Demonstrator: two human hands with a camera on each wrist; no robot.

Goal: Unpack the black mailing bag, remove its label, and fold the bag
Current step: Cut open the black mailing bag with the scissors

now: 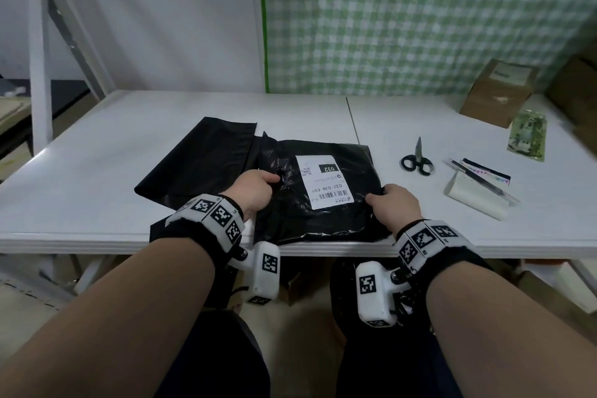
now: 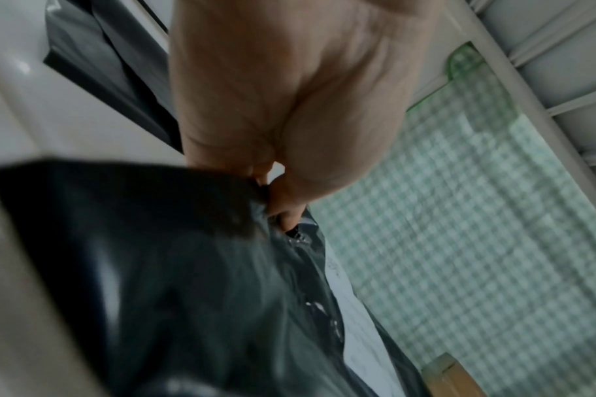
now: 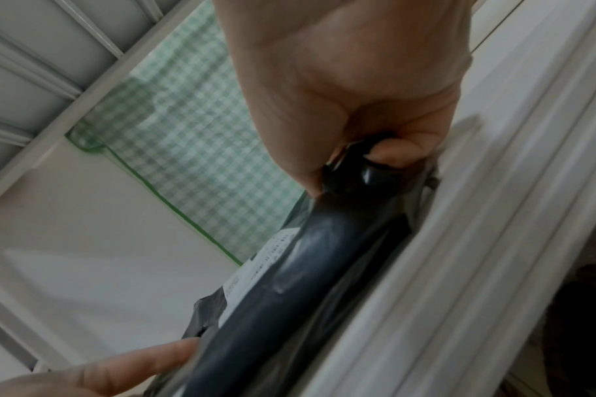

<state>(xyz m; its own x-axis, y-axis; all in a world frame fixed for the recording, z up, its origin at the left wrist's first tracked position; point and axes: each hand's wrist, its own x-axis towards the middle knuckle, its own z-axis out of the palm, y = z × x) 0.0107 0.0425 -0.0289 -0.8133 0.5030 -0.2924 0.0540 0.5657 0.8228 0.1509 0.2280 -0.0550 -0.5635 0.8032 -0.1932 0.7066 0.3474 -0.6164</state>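
A full black mailing bag (image 1: 342,223) lies at the near edge of the white table (image 1: 97,165), its white label (image 1: 321,181) facing up. My left hand (image 1: 255,187) pinches the bag's left side, thumb and fingers gathered on the plastic (image 2: 256,215). My right hand (image 1: 392,200) grips the bag's right edge, fingers curled round the black film (image 3: 368,174). The label's edge (image 3: 266,257) shows in the right wrist view. The bag (image 2: 188,295) fills the lower part of the left wrist view.
A second flat black bag (image 1: 200,161) lies to the left, partly under the first. Black scissors (image 1: 417,158), a pen on white paper (image 1: 478,187), a green packet (image 1: 528,134) and a brown carton (image 1: 497,90) sit on the right half.
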